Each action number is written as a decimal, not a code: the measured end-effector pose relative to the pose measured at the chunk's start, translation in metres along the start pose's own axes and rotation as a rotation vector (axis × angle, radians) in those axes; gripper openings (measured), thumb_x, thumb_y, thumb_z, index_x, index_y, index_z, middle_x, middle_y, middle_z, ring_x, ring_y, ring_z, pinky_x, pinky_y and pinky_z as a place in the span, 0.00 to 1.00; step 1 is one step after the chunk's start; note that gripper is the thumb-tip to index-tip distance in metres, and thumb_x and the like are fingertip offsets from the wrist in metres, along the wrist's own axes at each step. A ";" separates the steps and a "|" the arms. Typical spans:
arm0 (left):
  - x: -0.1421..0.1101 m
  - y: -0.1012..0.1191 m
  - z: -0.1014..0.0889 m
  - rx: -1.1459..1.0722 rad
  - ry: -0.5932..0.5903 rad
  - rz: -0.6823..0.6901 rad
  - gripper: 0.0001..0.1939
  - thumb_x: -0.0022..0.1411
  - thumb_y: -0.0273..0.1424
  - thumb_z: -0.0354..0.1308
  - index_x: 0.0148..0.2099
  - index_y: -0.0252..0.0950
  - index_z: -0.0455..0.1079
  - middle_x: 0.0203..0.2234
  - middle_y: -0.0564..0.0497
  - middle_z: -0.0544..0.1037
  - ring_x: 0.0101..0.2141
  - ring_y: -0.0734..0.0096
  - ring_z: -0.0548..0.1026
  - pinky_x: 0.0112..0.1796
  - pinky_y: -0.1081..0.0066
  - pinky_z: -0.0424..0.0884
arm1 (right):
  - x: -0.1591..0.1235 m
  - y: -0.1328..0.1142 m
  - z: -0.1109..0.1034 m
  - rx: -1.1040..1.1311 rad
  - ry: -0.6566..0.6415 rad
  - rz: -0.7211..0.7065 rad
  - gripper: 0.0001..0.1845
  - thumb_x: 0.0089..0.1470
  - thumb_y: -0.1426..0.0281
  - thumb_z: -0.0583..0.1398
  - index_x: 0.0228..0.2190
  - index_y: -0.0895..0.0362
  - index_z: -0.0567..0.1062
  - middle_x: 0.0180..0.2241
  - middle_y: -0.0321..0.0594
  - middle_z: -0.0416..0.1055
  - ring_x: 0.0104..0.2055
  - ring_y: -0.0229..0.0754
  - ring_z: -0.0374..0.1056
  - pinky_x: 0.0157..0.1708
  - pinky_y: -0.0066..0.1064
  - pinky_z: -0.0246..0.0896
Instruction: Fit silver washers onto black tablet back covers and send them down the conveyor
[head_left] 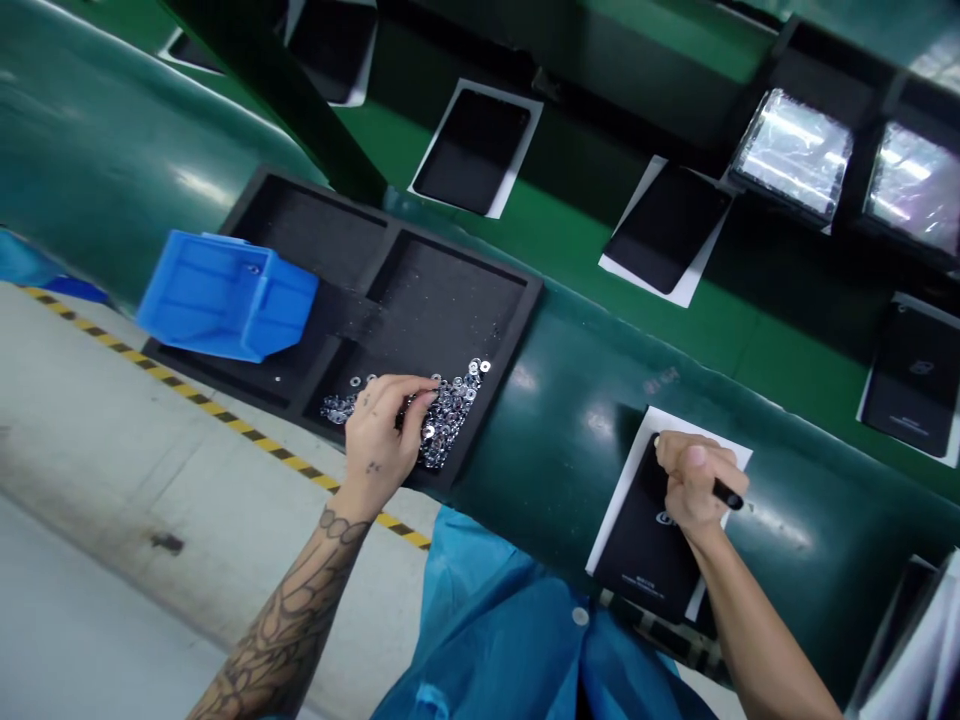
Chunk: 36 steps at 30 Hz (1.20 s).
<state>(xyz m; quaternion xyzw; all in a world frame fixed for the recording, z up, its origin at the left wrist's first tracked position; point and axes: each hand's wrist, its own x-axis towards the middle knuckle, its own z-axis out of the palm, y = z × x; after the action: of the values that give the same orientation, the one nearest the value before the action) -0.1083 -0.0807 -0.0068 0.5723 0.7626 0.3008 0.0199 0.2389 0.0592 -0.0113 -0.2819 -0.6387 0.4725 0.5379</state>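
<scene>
Head view: holding left hand (379, 435) curled over loose silver metal washers (450, 420) in near compartment of black foam tray (457, 310), fingers part-closed, hold unclear; washers light, slippery, best pinched at pile edge. Gripping slim black pen-like tool (727, 493) in closed fingers of right hand (694, 480) above black tablet (645, 565).

1. The tattooed left hand (379, 430) rests its fingertips among loose metal washers (450, 420), which are heaped in the lower compartment of a black foam tray (450, 300).
2. A blue plastic bin (225, 295) sits tilted on the tray's left end.
3. The right hand (694, 480) closes around a black pen-shaped tool (727, 493), pressing it against a black tablet (645, 565) lying on a white sheet (720, 455), at lower right of the frame.
4. More black tablets (472, 150) on white sheets line the dark green counter (570, 400) toward the upper right.
5. Yellow-and-black hazard tape (225, 430) runs along the floor at left.
6. A blue smock (495, 640) fills the bottom edge.
</scene>
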 end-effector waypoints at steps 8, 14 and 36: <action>-0.004 -0.002 -0.015 0.025 -0.019 -0.008 0.10 0.79 0.31 0.54 0.52 0.38 0.78 0.45 0.44 0.80 0.46 0.58 0.80 0.50 0.60 0.76 | -0.011 0.003 0.003 -0.097 0.025 -0.086 0.27 0.74 0.71 0.56 0.22 0.53 0.55 0.19 0.31 0.48 0.20 0.34 0.47 0.25 0.35 0.39; -0.015 0.009 -0.018 -0.081 -0.022 0.077 0.09 0.78 0.28 0.54 0.52 0.38 0.76 0.45 0.45 0.77 0.47 0.59 0.79 0.51 0.61 0.76 | -0.015 0.011 0.000 -0.119 0.046 -0.083 0.28 0.74 0.69 0.56 0.22 0.53 0.53 0.20 0.31 0.47 0.21 0.35 0.45 0.26 0.36 0.37; -0.073 0.122 0.082 -0.684 -0.415 0.121 0.08 0.78 0.34 0.58 0.51 0.40 0.77 0.41 0.48 0.86 0.37 0.66 0.84 0.41 0.67 0.79 | -0.141 -0.104 -0.041 -0.966 -0.569 0.108 0.23 0.67 0.64 0.67 0.62 0.51 0.77 0.63 0.52 0.75 0.58 0.56 0.76 0.39 0.37 0.79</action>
<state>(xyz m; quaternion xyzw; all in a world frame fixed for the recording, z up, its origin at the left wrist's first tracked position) 0.0527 -0.0897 -0.0377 0.6249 0.5633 0.4160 0.3451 0.3303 -0.0916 0.0223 -0.3898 -0.8871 0.2107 0.1292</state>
